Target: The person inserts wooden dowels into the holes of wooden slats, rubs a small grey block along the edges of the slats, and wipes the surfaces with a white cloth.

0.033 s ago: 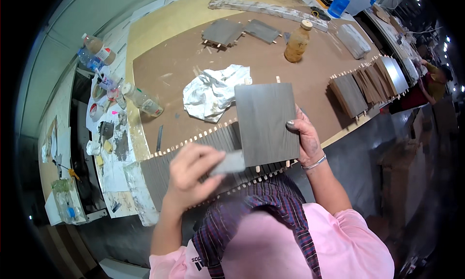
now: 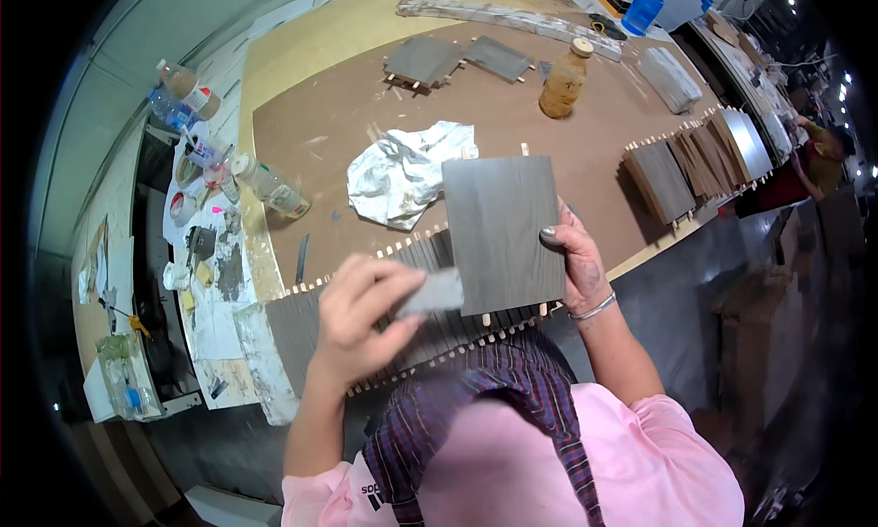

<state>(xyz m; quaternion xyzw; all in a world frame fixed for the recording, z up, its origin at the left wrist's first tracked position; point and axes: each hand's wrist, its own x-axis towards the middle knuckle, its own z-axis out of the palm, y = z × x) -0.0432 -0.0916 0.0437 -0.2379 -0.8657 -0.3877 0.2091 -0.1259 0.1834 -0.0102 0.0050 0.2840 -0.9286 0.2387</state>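
A grey wood-grain panel is held up near the middle of the view, above the right end of a long row of panels; its broad face is turned to the person, its long axis runs from the person's side toward the far side of the bench, and the far end leans slightly to the left; two pale dowels stick out from the far short edge, and two more from the near one.

The hands are apart; the right hand is clamped on the right long edge, with the thumb lying on the face; the left hand grips a light grey block, which lies nearly crosswise to the panel, its right end just beside the left long edge; if they touch, I cannot tell.

Past the far left corner is a crumpled white cloth; beyond the far edge, brown bench surface extends to a bottle of amber liquid; to the right, more of this surface lies between the panel and a group of stacked panels.
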